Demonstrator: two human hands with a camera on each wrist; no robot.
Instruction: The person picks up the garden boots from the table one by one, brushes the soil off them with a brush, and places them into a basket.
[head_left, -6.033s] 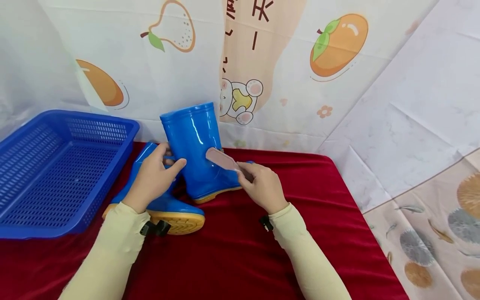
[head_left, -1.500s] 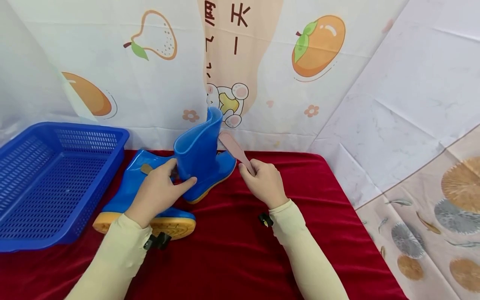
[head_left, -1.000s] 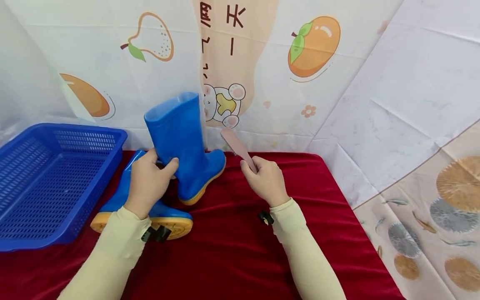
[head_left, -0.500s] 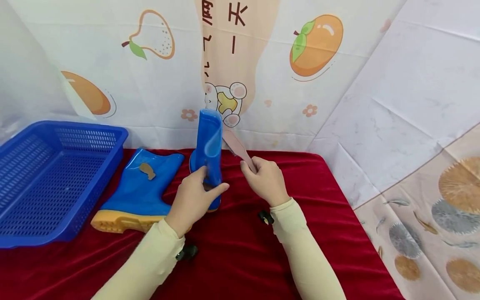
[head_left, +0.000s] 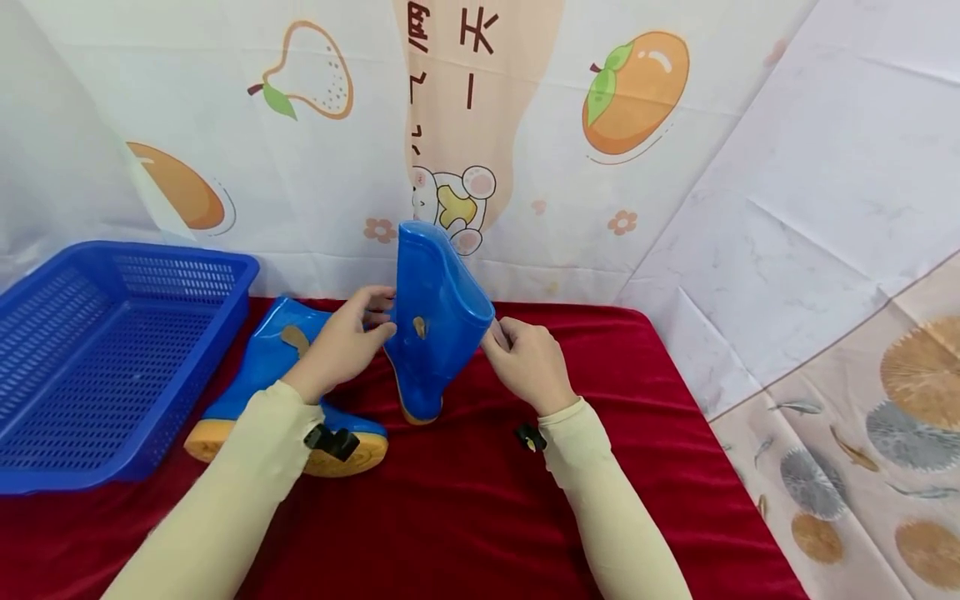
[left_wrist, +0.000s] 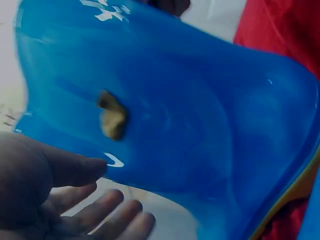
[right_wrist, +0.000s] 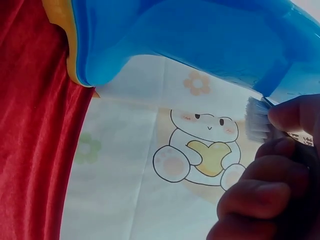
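A blue rain boot [head_left: 450, 333] stands tilted on its yellow sole, its shaft leaning right and a brown patch [left_wrist: 114, 120] facing me. At its left side is my left hand [head_left: 341, 342], thumb and fingers spread apart; in the left wrist view the thumb overlaps the boot's edge. My right hand [head_left: 528, 367] grips a brush by its handle. The boot's shaft hides the brush head in the head view, but the right wrist view shows its pale bristles [right_wrist: 256, 120] right by the boot. A second blue boot [head_left: 258, 358] lies on its side, partly behind my left forearm.
A blue perforated plastic basket [head_left: 112, 392] stands at the left. Red cloth [head_left: 480, 508] covers the table, with a printed white curtain [head_left: 300, 192] close behind the boots. The table's right edge slopes down toward the front.
The boot, earlier toe-right, has been turned so its brown patch faces me and its shaft leans right. My left hand has let go and moved left. The shaft now covers the brush head.
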